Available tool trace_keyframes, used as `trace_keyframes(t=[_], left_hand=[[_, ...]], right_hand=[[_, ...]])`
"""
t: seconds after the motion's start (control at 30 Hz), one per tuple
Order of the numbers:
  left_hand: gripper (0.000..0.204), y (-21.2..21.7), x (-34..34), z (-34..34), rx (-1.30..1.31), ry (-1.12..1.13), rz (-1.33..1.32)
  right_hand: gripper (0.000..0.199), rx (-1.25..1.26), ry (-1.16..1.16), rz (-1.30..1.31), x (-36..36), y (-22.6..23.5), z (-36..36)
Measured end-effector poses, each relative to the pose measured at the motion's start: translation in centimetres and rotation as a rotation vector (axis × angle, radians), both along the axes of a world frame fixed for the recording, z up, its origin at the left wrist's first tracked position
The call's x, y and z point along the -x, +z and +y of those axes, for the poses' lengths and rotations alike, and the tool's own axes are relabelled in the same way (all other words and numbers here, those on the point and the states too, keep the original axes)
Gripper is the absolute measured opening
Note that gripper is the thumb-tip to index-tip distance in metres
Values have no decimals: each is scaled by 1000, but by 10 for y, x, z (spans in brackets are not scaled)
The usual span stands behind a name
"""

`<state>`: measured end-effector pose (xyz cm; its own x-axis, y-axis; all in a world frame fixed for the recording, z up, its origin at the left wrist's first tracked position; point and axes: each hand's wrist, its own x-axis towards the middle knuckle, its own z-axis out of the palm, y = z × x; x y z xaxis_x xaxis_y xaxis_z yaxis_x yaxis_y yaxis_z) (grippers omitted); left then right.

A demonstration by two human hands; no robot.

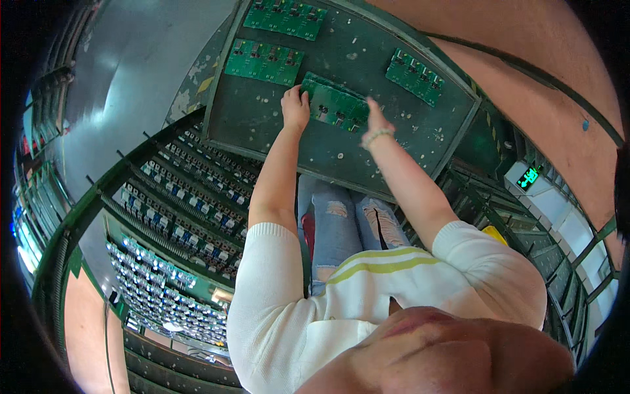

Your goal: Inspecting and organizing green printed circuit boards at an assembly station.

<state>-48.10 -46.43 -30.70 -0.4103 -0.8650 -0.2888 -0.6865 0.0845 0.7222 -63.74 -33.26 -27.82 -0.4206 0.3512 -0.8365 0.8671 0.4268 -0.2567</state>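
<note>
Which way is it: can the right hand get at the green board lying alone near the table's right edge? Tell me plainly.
Probably yes. The right hand rests on the middle circuit board, and only bare table lies between it and the right-edge board.

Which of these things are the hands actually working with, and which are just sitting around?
In hand: the green circuit board, held at its ends by the left hand and right hand on the dark worktable.

Lying about: three other green boards on the table, racks of boards to the left, a small green display.
</note>
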Motion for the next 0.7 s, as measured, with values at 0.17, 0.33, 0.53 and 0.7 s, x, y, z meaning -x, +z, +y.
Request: trace_keyframes(t=[0.17,0.33,0.53,0.7], left_hand=[[38,-1,-19,2,67,96,60],[48,-39,-26,-26,-32,808,195],[46,-11,-18,-70,-466,1108,618],[36,-33,-50,-82,-567,848,482]], right_hand=[[118,-110,1000,783,97,20,43],[121,-384,1894,712,181,14,40],[126,-490,1795,529,171,12,38],[140,-639,1328,201,93,35,53]])
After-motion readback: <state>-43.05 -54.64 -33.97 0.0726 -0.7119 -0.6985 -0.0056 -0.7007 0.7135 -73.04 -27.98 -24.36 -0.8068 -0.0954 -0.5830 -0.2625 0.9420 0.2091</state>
